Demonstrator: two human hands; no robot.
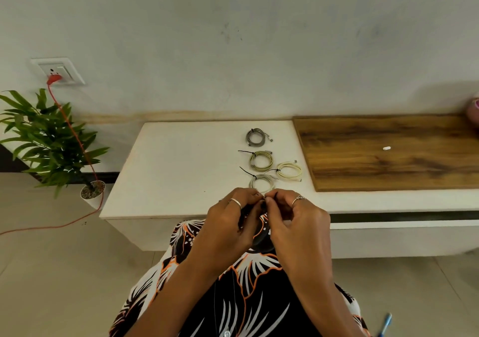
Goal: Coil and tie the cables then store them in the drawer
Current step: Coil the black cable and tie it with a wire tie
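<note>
My left hand point(233, 222) and my right hand point(293, 220) meet in front of the white cabinet top point(176, 171). Together they hold a dark coiled cable point(260, 243), fingertips pinched on a thin black tie at its top. Most of the coil is hidden behind my hands. Several tied coils lie on the cabinet top beyond my hands: a grey coil point(256, 136) farthest back, an olive coil point(261, 160), a cream coil point(289, 171) and a pale grey coil point(261, 182) nearest. A drawer front point(404, 238) runs below the top at right, with a dark gap above it.
A wooden board point(388, 152) covers the right part of the top, with a small white piece point(386, 148) on it. A potted plant point(49, 142) stands on the floor at left. An orange cord point(75, 139) runs from a wall socket point(58, 71) down across the floor.
</note>
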